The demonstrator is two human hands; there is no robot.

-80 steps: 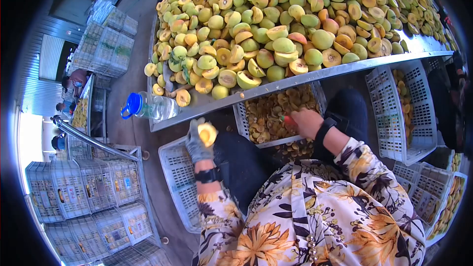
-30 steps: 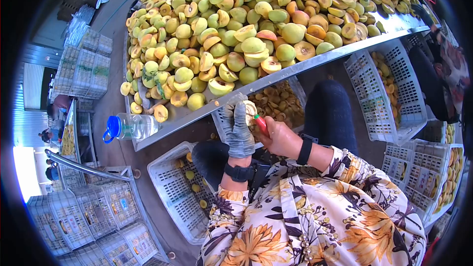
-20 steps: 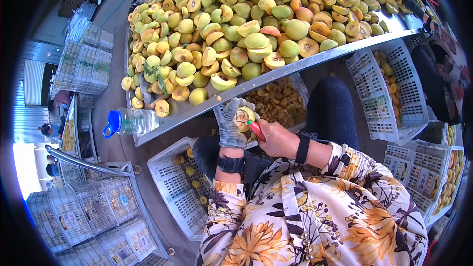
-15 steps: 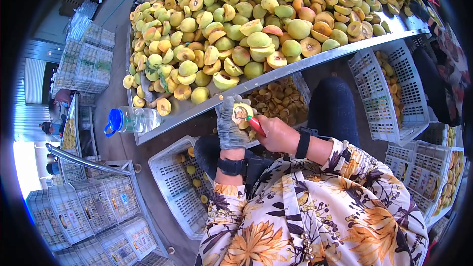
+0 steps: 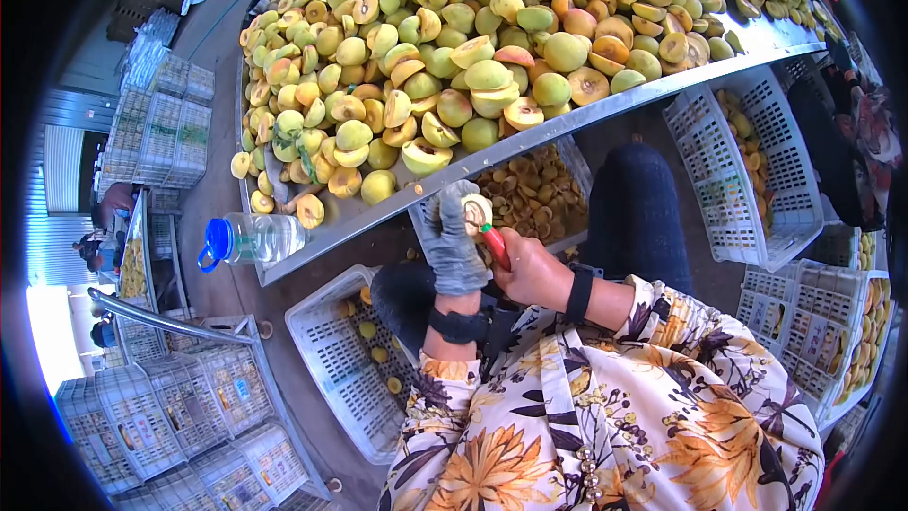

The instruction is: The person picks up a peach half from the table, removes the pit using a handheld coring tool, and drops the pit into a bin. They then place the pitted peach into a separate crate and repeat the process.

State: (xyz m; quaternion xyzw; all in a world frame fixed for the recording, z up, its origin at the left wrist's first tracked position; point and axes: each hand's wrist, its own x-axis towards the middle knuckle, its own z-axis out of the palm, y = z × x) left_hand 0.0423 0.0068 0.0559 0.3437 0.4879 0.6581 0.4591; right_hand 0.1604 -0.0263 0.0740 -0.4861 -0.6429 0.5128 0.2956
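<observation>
Diagonally, red-handled tool (image 5: 496, 248) points up-left into peach half (image 5: 476, 213).

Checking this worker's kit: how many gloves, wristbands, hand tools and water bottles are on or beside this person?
Glove: 1, on the left hand, which holds a peach half
Black wristbands: 2, one per wrist
Red-handled tool: 1, in the bare right hand
Water bottle: 1, lying at the table edge
Total: 5
</observation>
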